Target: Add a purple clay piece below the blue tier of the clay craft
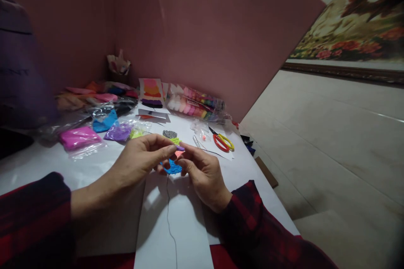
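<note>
A small roll of purple modelling clay [179, 148] is pinched between the thumb and forefinger of my left hand [147, 151]. My right hand [202, 168] meets it from the other side, its curled fingertips at the roll's end. Beneath both hands, a white paper strip [175, 218] carries a clay picture with a grey patch [169, 133], a yellow-green patch [175, 140], a salmon-pink patch [179, 152] and a ridged blue patch [173, 167]. From the blue part a thin dark wavy line runs down the paper. My fingers hide part of the picture.
Packets of pink clay [80, 138], purple clay [118, 132] and blue clay [105, 122] lie left. Behind stand a colour-striped card [152, 92] and bagged clay sets [192, 103]. Red-and-yellow scissors [222, 142] rest at right, near the table's edge. A pink partition [202, 29] rises behind.
</note>
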Motion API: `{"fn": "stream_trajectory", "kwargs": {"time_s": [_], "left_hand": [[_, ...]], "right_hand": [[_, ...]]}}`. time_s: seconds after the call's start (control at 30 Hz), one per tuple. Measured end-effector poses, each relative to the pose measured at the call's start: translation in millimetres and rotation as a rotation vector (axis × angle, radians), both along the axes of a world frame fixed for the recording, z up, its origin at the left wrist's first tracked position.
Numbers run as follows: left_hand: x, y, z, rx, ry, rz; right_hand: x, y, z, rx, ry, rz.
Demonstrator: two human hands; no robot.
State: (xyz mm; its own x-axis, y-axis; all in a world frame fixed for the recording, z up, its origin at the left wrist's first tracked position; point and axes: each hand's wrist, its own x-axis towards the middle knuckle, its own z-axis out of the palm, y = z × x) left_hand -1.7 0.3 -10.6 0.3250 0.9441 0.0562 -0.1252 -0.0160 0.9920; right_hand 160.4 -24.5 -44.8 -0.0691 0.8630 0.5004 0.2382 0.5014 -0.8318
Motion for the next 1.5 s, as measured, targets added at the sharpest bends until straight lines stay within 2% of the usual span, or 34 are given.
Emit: {"fn": "stream_trajectory", "kwargs": {"time_s": [0.07, 0.17, 0.3, 0.43, 0.57, 0.73, 0.9, 0.97, 1.03, 1.13, 1.2, 1.33, 1.5], "left_hand": [[1, -5, 3.9, 0.065, -0.027, -0.015], [3, -14, 5.7, 0.263, 0.015, -0.142], [3, -19, -3.4, 0.589, 0.133, -0.193], [2, -16, -13.4, 0.694, 0.215, -0.189], [2, -15, -10.0, 0.641, 0.224, -0.171], [0, -17, -4.6, 0.666, 0.219, -0.024], [0, -17, -7.4, 0.688, 0.238, -0.187], [0, -16, -5.5, 0.643, 0.223, -0.132], [0, -15, -2.4, 0.576, 0.203, -0.014], [0, -13, 1.8, 0.445, 0.143, 0.142], [0, -11, 3.6, 0.341, 0.099, 0.178], [-1, -5, 5.0, 0.171, 0.088, 0.172], [-1, 2, 0.8, 0.162, 0.254, 0.053]], "right_hand": [[0, 0, -0.3, -0.113, 0.046, -0.038], [0, 0, 1.1, -0.246, 0.123, -0.07], [0, -1, 1.9, -0.167, 0.064, -0.069], [1, -2, 0.2, -0.111, -0.031, -0.059], [0, -1, -0.6, -0.094, -0.052, -0.066], [-1, 0, -1.8, -0.14, 0.011, -0.08], [0, -3, -0.2, -0.049, -0.07, -0.078], [0, -4, 0.9, -0.064, -0.044, -0.095], [-1, -4, 1.8, -0.067, 0.002, -0.132], [-2, -4, 3.1, -0.001, 0.011, -0.173], [-1, -4, 4.1, 0.052, -0.032, -0.182], [1, -5, 5.6, 0.123, -0.139, -0.207], [2, -4, 5.7, 0.091, -0.046, -0.209]]}}
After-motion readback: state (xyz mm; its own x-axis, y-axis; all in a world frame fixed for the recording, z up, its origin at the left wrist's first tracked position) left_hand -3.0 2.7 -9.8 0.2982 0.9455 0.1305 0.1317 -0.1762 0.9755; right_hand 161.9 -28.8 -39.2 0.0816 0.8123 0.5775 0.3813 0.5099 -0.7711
